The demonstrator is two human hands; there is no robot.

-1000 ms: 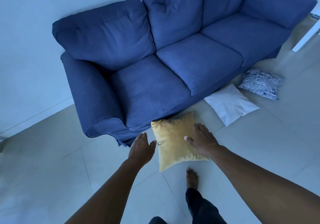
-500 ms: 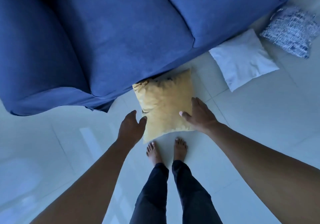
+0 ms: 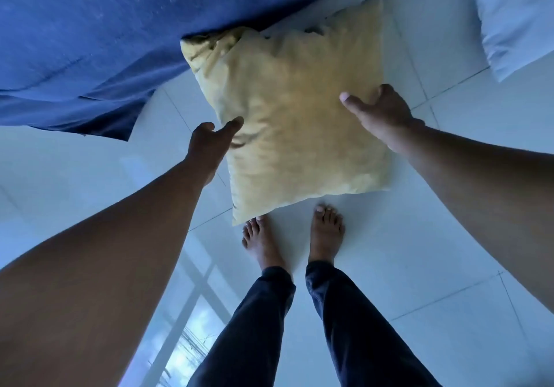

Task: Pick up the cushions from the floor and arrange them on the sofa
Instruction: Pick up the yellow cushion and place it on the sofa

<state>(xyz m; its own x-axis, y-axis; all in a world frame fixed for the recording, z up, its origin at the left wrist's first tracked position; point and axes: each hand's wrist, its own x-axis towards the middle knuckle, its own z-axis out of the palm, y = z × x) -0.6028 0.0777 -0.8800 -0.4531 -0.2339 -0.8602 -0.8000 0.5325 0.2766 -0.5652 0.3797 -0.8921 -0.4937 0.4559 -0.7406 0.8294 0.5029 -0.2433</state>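
Observation:
A yellow cushion (image 3: 293, 111) lies on the white tiled floor, its far left corner tucked against the blue sofa's (image 3: 90, 27) front skirt. My right hand (image 3: 380, 114) clasps its right edge, thumb pressed on top and fingers wrapped behind the edge. At the left edge, my left hand (image 3: 209, 144) has its fingers spread and only the thumb tip touching the fabric. A white cushion (image 3: 515, 12) lies on the floor at the top right, partly cut off by the frame.
My bare feet (image 3: 326, 231) stand just below the yellow cushion, one toe touching its near corner. The sofa's skirt hangs over the floor at the upper left. Glossy tiles (image 3: 449, 251) spread to the left and right of my legs.
My head has dropped much closer to the floor, so the cushion fills the view. Both hands have slid onto the cushion's side edges, the right one now clasping it. The patterned cushion has left the frame.

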